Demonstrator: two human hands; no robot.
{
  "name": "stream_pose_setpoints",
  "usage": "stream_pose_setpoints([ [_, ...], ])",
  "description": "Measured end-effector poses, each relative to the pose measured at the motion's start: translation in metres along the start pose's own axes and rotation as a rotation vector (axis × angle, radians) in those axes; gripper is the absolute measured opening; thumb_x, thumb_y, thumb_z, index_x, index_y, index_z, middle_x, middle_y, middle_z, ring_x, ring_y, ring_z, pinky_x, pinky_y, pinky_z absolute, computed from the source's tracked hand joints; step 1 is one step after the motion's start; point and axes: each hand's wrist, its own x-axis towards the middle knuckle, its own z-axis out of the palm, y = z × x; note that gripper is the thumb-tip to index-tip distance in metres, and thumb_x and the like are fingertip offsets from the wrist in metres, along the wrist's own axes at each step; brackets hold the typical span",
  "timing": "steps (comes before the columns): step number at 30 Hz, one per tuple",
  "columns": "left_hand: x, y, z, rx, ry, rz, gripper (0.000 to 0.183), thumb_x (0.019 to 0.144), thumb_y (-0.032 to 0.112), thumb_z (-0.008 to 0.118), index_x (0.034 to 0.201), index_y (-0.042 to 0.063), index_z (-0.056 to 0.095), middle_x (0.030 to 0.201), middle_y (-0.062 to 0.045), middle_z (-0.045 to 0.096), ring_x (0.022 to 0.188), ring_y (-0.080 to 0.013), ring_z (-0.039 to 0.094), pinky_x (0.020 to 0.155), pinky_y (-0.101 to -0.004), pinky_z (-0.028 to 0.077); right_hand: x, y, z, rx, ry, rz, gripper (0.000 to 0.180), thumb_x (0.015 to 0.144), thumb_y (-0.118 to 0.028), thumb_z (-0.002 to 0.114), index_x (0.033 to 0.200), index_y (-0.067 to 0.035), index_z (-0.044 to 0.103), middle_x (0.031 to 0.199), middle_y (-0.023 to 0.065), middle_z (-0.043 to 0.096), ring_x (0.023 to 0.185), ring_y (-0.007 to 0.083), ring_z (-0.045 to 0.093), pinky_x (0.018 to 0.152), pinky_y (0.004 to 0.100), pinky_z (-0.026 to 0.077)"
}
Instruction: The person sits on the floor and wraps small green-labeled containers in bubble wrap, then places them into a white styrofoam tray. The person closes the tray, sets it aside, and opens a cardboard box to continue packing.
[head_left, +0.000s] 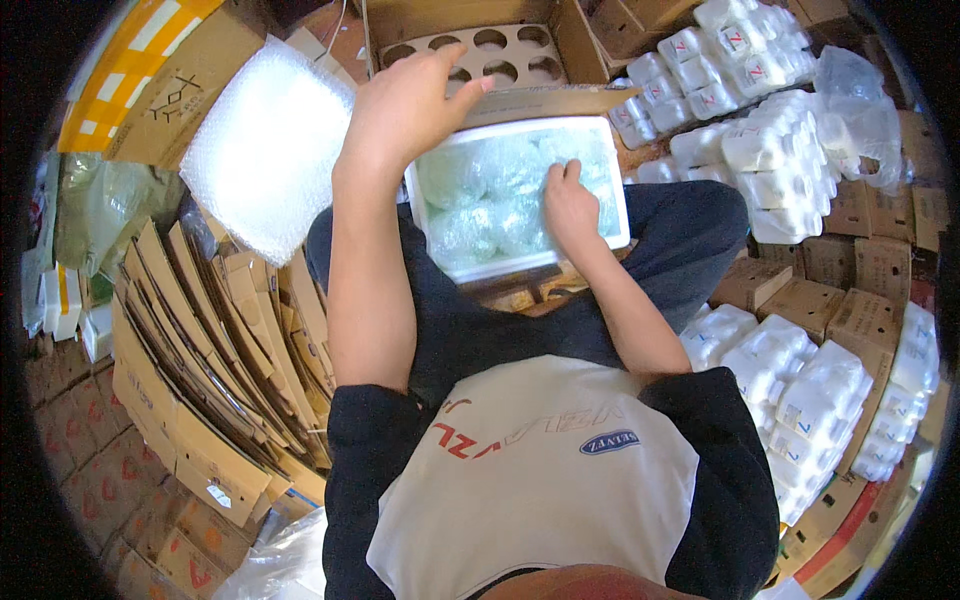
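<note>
A white foam box sits between my knees, holding several rounded bundles in clear bubble wrap. My right hand rests on the bundles at the right part of the box, its fingers bent; whether it pinches the wrap I cannot tell. Raised above the box's upper left corner is my left hand, thumb and fingers apart, with nothing seen in it. Beyond the box stands an open cardboard carton with a cardboard insert that has round holes. One carton flap lies along the box's far edge.
At the left are a stack of bubble wrap sheets, flattened cartons standing on edge and a carton with yellow tape. Plastic-wrapped white packs and closed brown boxes are piled at the right.
</note>
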Motion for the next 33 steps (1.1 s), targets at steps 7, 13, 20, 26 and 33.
stream_pose_setpoints([
  [7, -0.007, 0.009, -0.02, -0.002, -0.04, -0.057, 0.056, 0.094, 0.044, 0.062, 0.133, 0.004, 0.058, 0.126, -0.02, 0.064, 0.114, -0.035, 0.063, 0.096, -0.0413, 0.05, -0.045, 0.022, -0.035, 0.122, -0.166, 0.12, 0.03, 0.097, -0.023, 0.055, 0.109, 0.003, 0.044, 0.088, 0.0219, 0.066, 0.073, 0.0425, 0.068, 0.068, 0.0519, 0.055],
  [13, -0.008, 0.016, -0.018, 0.022, -0.095, -0.026, 0.053, 0.092, 0.041, 0.064, 0.13, 0.004, 0.059, 0.12, -0.019, 0.066, 0.106, -0.0366, 0.064, 0.09, -0.0422, 0.052, 0.009, 0.013, 0.014, 0.126, -0.084, -0.035, 0.014, 0.086, -0.01, 0.059, 0.095, 0.0, 0.054, 0.082, 0.0218, 0.067, 0.074, 0.042, 0.068, 0.068, 0.0505, 0.054],
  [20, -0.003, 0.018, -0.01, 0.009, -0.142, 0.013, 0.053, 0.092, 0.039, 0.065, 0.13, 0.004, 0.059, 0.116, -0.018, 0.066, 0.102, -0.0369, 0.065, 0.087, -0.0421, 0.052, 0.024, 0.039, -0.059, 0.156, -0.285, -0.275, 0.013, 0.08, -0.016, 0.065, 0.084, -0.008, 0.074, 0.076, 0.0139, 0.071, 0.069, 0.034, 0.07, 0.061, 0.0434, 0.056],
  [26, 0.008, 0.007, -0.013, 0.097, -0.191, -0.116, 0.052, 0.092, 0.039, 0.065, 0.131, 0.005, 0.059, 0.117, -0.016, 0.066, 0.103, -0.0349, 0.065, 0.087, -0.0409, 0.052, 0.129, 0.126, -0.186, 0.471, 0.799, 0.0, 0.014, 0.089, -0.014, 0.067, 0.092, -0.001, 0.071, 0.07, 0.0142, 0.067, 0.059, 0.0264, 0.063, 0.058, 0.0365, 0.05],
  [33, 0.027, 0.018, -0.002, 0.009, -0.153, -0.156, 0.048, 0.091, 0.034, 0.068, 0.125, 0.002, 0.062, 0.107, -0.016, 0.068, 0.087, -0.0332, 0.068, 0.077, -0.0402, 0.053, 0.385, 0.219, -0.163, -0.305, 0.891, -0.299, 0.034, 0.082, -0.012, 0.066, 0.116, -0.008, 0.066, 0.099, 0.0103, 0.071, 0.114, 0.0315, 0.059, 0.092, 0.0408, 0.048],
])
